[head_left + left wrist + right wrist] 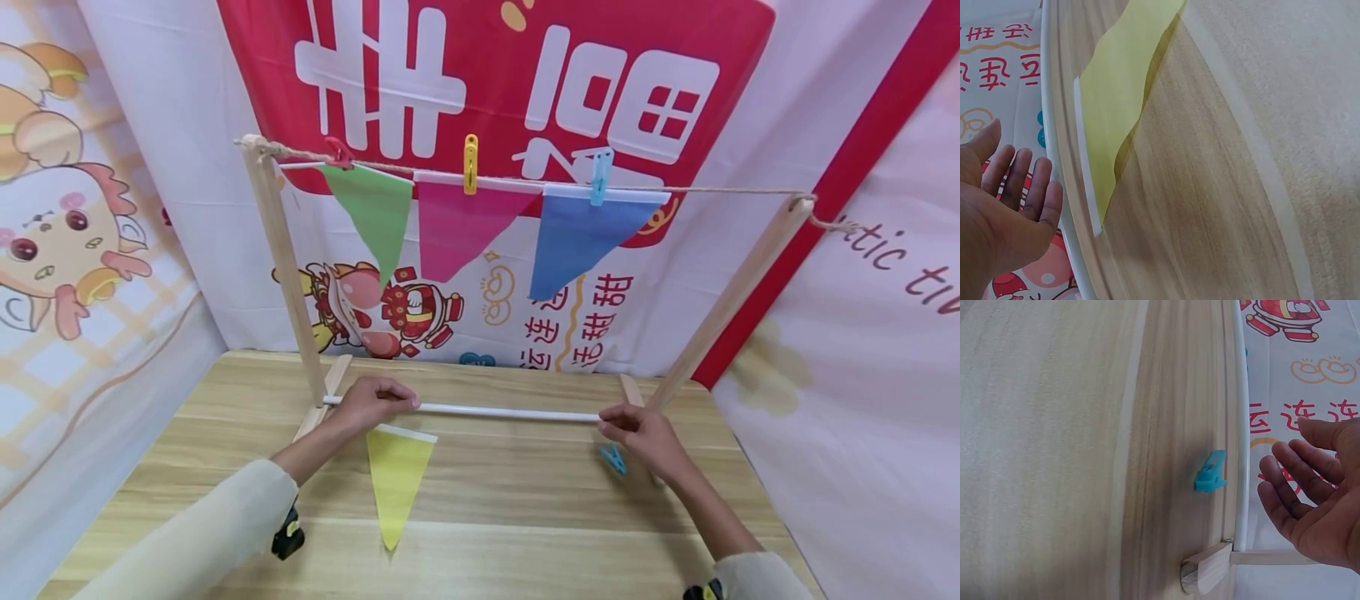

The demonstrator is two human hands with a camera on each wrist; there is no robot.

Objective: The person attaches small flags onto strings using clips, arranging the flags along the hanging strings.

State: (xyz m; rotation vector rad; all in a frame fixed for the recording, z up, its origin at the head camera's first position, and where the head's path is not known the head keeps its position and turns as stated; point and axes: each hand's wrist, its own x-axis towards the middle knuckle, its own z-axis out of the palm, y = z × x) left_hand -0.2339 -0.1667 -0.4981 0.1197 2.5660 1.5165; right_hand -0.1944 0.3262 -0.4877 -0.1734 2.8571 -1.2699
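Observation:
In the head view my left hand point(375, 402) and right hand point(643, 429) hover at a white rod point(510, 412) that spans low between two wooden posts. The left wrist view shows the left hand point(1010, 212) palm side, fingers loosely bent, holding nothing. Likewise the right hand point(1319, 494) has relaxed, slightly spread fingers beside the rod point(1242, 425) and grips nothing. A yellow pennant point(400, 479) with a white top strip lies on the table just below the left hand. Near the right hand lies a blue clothespin point(613, 459).
Twine point(727, 191) runs between the left post point(285, 267) and right post point(731, 304). Green point(375, 212), pink point(472, 221) and blue point(588, 237) pennants hang there with red point(339, 153), yellow point(470, 165) and blue point(602, 177) clothespins. Printed cloth point(480, 333) hangs behind.

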